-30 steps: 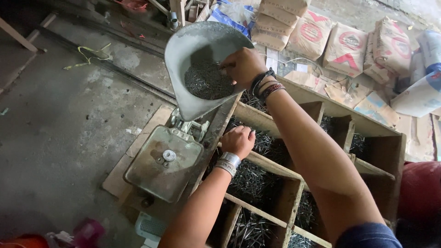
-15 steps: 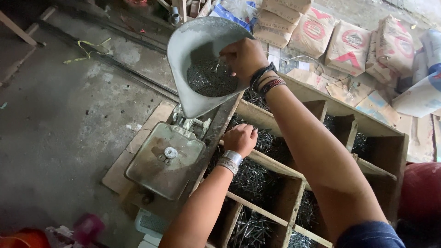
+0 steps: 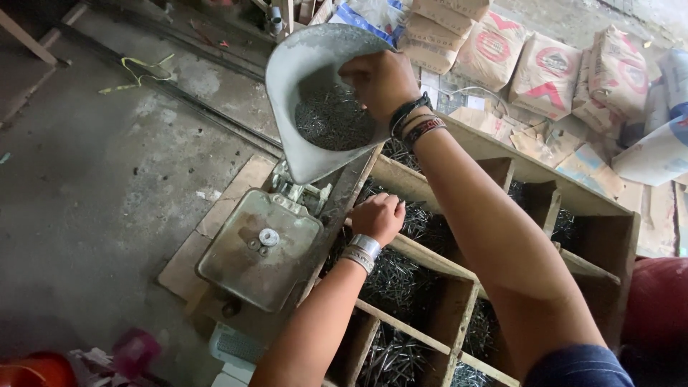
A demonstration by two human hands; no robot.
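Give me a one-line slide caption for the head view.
Right hand over nails in a grey scale pan; left hand fisted in a wooden nail bin.

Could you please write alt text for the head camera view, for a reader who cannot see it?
A person's right hand reaches into a grey metal scoop of nails on a balance scale. The left hand, closed in a fist, sits over a wooden bin of nails; sacks are stacked behind.

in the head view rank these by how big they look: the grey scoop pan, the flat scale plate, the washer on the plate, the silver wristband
1. grey scoop pan and flat scale plate: look alike; the pan is held nearer the camera, so unsure
2. silver wristband
3. washer
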